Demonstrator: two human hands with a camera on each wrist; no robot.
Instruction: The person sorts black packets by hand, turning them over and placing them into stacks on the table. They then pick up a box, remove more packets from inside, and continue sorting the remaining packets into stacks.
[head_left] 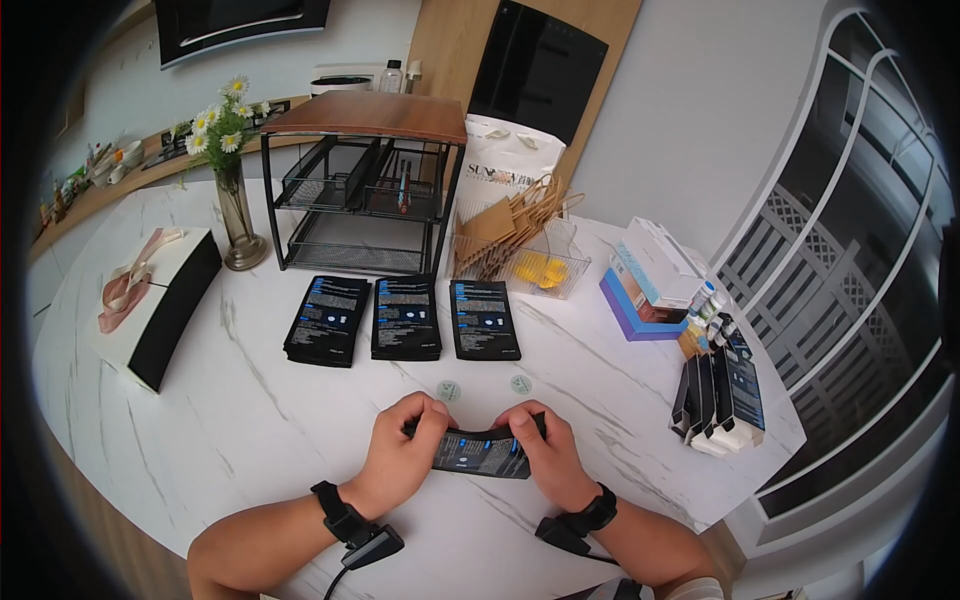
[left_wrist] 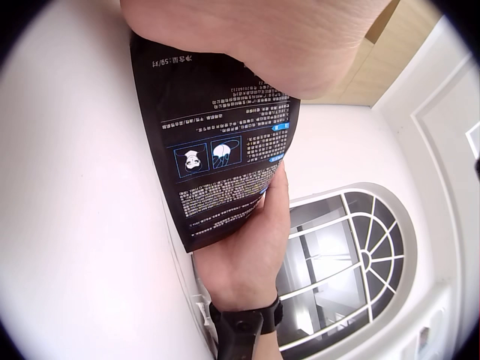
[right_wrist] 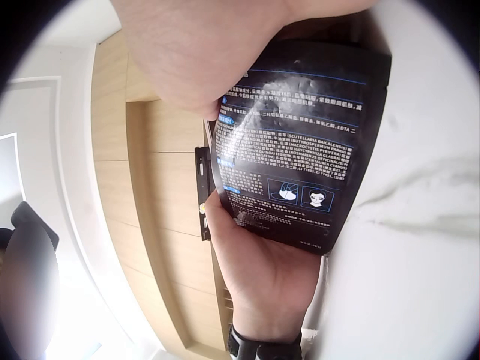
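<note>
My left hand (head_left: pixel 395 465) and right hand (head_left: pixel 555 460) hold a black printed sachet (head_left: pixel 483 455) between them, low over the near side of the table. Each hand grips one end, with thumbs on top, and the sachet bows between them. White and blue print and small drawings show on the sachet (left_wrist: pixel 225 127) in the left wrist view, and the same face of it (right_wrist: pixel 300 142) shows glossy in the right wrist view. Beyond the hands, similar sachets lie in a left stack (head_left: pixel 325 320), a middle stack (head_left: pixel 406 320) and a right stack (head_left: pixel 485 320).
Two round green stickers (head_left: pixel 448 391) lie just past the hands. Behind the stacks stand a mesh rack (head_left: pixel 365 200) and a wire basket (head_left: pixel 520 255) with paper bags. A ribboned box (head_left: pixel 165 310) and vase (head_left: pixel 240 220) are left; black cartons (head_left: pixel 720 395) and other boxes (head_left: pixel 655 275) right.
</note>
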